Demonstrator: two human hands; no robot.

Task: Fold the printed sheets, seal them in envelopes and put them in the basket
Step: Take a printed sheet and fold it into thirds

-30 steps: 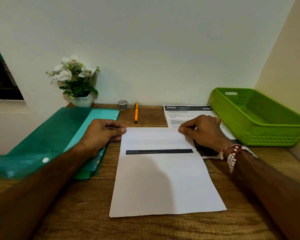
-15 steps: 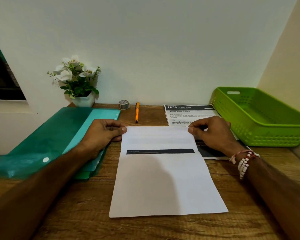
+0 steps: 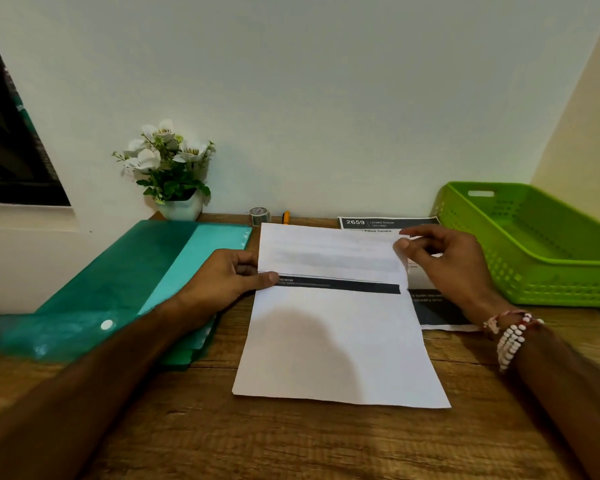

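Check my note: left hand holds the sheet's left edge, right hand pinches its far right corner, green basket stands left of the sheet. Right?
One slip: the head view shows the green basket right of the sheet, past the right hand. The hold by the left hand and the corner pinch are as noted.

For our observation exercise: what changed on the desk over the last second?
The far part of the printed sheet rose, lifted by the right hand pinching its corner; the left hand pinches its left edge at the dark band. Unmoved: basket, folder.
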